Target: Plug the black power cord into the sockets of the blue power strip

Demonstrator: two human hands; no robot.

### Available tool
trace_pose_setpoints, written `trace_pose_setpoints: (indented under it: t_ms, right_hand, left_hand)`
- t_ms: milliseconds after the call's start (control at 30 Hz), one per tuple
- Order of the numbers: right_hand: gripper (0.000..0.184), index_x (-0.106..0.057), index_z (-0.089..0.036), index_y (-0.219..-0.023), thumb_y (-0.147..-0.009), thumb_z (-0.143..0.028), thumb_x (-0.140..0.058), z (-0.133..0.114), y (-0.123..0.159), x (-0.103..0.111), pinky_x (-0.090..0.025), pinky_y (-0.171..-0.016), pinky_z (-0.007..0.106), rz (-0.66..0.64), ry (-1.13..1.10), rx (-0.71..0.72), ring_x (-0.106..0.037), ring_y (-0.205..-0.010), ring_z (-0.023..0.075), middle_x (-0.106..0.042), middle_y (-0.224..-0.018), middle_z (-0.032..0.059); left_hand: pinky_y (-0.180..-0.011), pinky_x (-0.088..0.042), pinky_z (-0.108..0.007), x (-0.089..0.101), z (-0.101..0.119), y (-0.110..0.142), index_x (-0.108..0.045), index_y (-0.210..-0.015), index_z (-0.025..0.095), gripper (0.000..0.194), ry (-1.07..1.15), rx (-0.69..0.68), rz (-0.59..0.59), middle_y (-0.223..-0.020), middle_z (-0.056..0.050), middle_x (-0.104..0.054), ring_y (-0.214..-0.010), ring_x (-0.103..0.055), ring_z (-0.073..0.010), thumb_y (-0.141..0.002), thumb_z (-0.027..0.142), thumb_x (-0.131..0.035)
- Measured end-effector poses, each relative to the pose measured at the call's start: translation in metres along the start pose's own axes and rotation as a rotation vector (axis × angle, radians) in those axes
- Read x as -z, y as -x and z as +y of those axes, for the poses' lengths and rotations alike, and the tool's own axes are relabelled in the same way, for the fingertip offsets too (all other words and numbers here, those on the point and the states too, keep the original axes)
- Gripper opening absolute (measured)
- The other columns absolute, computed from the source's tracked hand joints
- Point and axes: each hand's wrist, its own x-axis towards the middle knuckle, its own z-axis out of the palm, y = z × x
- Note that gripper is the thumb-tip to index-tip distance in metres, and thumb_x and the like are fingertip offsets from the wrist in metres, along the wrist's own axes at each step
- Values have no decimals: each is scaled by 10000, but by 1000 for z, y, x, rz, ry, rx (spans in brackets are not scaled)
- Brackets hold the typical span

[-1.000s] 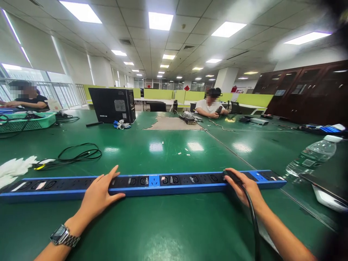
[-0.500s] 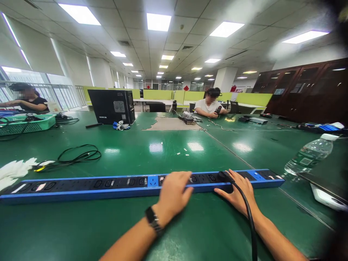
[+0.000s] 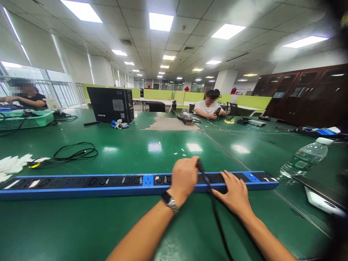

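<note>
A long blue-and-black power strip (image 3: pixel 116 190) lies across the green table in front of me. My left hand (image 3: pixel 185 177) is closed on the black plug (image 3: pixel 199 165) of a power cord, just above the strip's outlets. From the plug, the black cord (image 3: pixel 216 214) hangs down between my arms to the bottom edge of the view. My right hand (image 3: pixel 234 192) rests on the strip further right, fingers spread over its top and thumb by the front edge. Its palm is empty as far as I can see.
A water bottle (image 3: pixel 306 157) and a white device (image 3: pixel 323 203) are at right. Coiled black cable (image 3: pixel 74 154) and white gloves (image 3: pixel 15 166) lie at left. Further back stand a computer case (image 3: pixel 110 105) and a green basket (image 3: pixel 27 121). Two other people sit beyond the table.
The plug, earlier seated on the strip by my right hand, is now off it and in my left hand, which has moved right and up. The cord has swung left; my right hand stays on the strip.
</note>
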Motion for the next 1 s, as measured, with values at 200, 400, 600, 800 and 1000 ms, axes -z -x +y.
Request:
trace_pose_setpoints:
  t_ms: [200, 400, 600, 800, 1000]
  right_hand:
    - [897, -472, -135, -1342, -722, -783, -463, 1, 0, -2, -252, -1104, 559, -15, -12, -25, -420, -1310, 338, -496, -1411, 161]
    - [910, -488, -132, -1328, -721, -808, -434, 3, 1, -2, -260, -1098, 560, -3, -4, -8, -437, -1300, 342, -512, -1396, 167]
    - [889, -493, -143, -1323, -722, -795, -450, 4, 0, -3, -273, -1089, 575, 11, -10, -3, -444, -1294, 349, -517, -1392, 170]
    - [764, -489, -194, -1325, -782, -730, -459, -13, 2, 8, -273, -1070, 623, 66, -95, 80, -449, -1290, 347, -544, -1370, 139]
    - [657, -458, -202, -1346, -816, -569, -586, -89, -16, 26, -399, -1020, 512, 55, -354, 327, -511, -1216, 300, -581, -1314, 132]
  left_hand:
    - [-861, -497, -338, 43, -62, 44, -579, -1188, 216, 329, 22, 89, -173, -1035, -60, -697, -949, -631, -209, -886, 130, -484]
    - [-833, -495, -321, 35, -50, 39, -572, -1183, 223, 309, -12, -5, -274, -1001, -48, -694, -928, -624, -208, -891, 139, -517]
    - [-852, -498, -336, 36, -50, 39, -566, -1181, 214, 292, -63, -46, -287, -1028, -50, -705, -953, -635, -217, -891, 182, -562]
    - [-836, -511, -325, 33, -50, 43, -558, -1193, 240, 311, -82, -24, -276, -1047, -28, -711, -953, -651, -207, -886, 193, -577]
    - [-924, -479, -388, 34, -45, 42, -560, -1207, 241, 344, -160, 45, -309, -1116, -42, -711, -1038, -646, -226, -868, 260, -619]
